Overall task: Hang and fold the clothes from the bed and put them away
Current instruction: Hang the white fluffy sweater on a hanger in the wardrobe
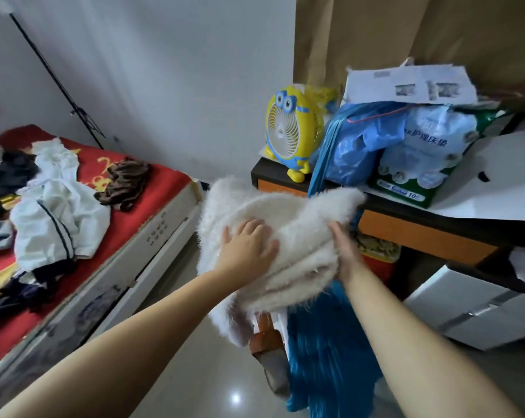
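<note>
My two hands hold a folded fluffy white sweater (288,236) in the air between bed and tabletop.

At left, white, dark and brown clothes (53,212) lie scattered on the red bed (152,206). My left hand (249,245) lies flat on the sweater, fingers spread; my right hand (345,251) grips its right edge, fingers curled beneath. A yellow fan (291,131) stands on the tabletop's (436,215) left corner.

Yellow fan (291,132) on desk (406,227) — blue bags (360,146), papers (412,84) beside.
</note>
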